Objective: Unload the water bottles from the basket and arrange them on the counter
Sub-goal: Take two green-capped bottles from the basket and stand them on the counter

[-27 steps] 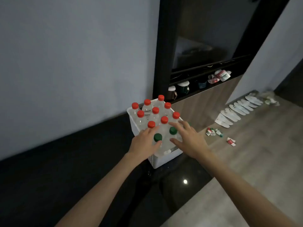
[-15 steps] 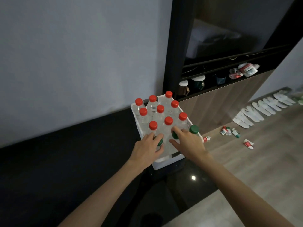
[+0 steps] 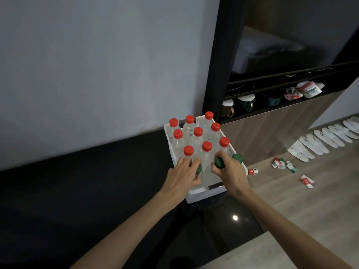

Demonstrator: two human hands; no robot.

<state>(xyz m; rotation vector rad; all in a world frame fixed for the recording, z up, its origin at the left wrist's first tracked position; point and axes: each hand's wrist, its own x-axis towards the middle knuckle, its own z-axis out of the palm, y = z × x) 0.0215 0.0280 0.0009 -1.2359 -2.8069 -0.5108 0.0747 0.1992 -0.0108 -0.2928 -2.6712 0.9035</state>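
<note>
Basket: the white basket (image 3: 206, 194) is sitting on the dark table (image 3: 77, 191), near its right end.
Bottles: the red-capped bottles (image 3: 198, 140) are standing upright and filling the basket; three green-capped bottles are sitting in the near row.
Left hand: the left hand (image 3: 181, 176) is closing its fingers around a green cap (image 3: 198, 169).
Right hand: the right hand (image 3: 231, 171) is pinching another green cap (image 3: 219, 162), with a third (image 3: 238, 157) just beside it.
Progress: no bottle is standing on the table yet; by my judgement the unloading is only starting, with everything left to lift out.
</note>
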